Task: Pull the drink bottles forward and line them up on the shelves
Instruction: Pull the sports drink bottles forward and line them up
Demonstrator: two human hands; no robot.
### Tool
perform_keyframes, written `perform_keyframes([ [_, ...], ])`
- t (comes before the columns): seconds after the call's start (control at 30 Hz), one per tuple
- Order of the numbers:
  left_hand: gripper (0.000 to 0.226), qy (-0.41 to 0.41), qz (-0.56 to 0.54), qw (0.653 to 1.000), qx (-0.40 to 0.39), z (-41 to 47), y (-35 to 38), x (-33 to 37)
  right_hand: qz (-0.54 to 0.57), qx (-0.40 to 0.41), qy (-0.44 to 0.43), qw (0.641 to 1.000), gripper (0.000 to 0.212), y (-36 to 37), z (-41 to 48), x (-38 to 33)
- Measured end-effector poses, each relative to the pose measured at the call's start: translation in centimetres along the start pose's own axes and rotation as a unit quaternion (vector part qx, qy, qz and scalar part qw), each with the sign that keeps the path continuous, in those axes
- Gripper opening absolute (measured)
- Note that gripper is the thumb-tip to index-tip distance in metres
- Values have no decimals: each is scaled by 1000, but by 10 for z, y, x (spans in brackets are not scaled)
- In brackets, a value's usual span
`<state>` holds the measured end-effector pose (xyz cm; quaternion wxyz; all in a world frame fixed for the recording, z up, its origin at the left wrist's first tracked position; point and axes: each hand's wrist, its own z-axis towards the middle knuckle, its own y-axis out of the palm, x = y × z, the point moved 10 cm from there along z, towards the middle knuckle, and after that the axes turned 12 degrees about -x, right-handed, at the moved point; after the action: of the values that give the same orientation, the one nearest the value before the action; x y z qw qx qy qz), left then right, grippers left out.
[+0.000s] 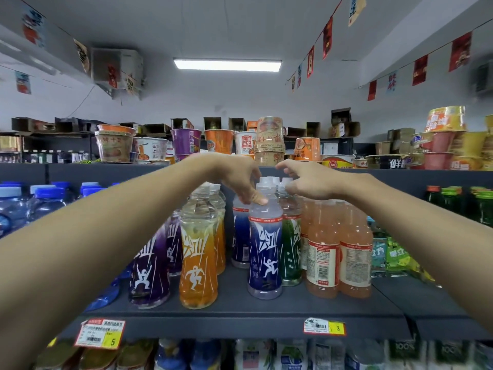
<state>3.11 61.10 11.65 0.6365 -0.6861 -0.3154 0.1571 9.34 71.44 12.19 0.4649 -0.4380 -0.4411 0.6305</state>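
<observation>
Gripping blue bottle (pixel 265 252) neck, left hand (pixel 237 177); right hand (pixel 306 182) fingers apart above green bottle (pixel 292 249).

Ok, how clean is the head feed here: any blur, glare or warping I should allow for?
Head view: fisheye bows the shelf edge; the ceiling light is blown out white; the lower-shelf bottles and the frame corners smear; the blue bottle that the left hand grips is sharp, with no glare on its label.

On the shelf (pixel 240 305), the front bottle (pixel 265 252) stands under the left hand (pixel 240 180), another bottle (pixel 241 236) behind it. Two rows of bottles (pixel 197 249) stand left of that hand, paired bottles (pixel 338 252) below the right hand (pixel 306 182). Noodle cups (pixel 186 144) sit above, beyond both hands.
</observation>
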Motion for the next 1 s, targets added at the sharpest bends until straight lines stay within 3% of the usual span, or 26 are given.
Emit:
perform_keyframes([
  [0.1, 73, -28, -7, 999, -29, -2, -10, -20, 0, 48, -47, 998, 58, 1, -5, -16],
  [0.2, 55, -62, 85, 992, 68, 0, -38, -29, -28, 78, -80, 993, 67, 6, -6, -33],
  [0.3, 55, -104, 198, 966, 126, 11, -49, -29, -70, 75, -105, 989, 65, 19, -1, -43],
  [0.53, 40, -106, 247, 963, 31, 52, -31, -28, -47, 70, -116, 990, 44, 11, 2, -38],
  [0.8, 51, -110, 113, 987, 14, 65, -29, -46, -31, 28, -106, 994, 42, 10, 2, -30],
  [1.0, 37, -86, 85, 992, -44, 64, -23, -35, -21, 22, -95, 995, 40, 11, 5, -24],
])
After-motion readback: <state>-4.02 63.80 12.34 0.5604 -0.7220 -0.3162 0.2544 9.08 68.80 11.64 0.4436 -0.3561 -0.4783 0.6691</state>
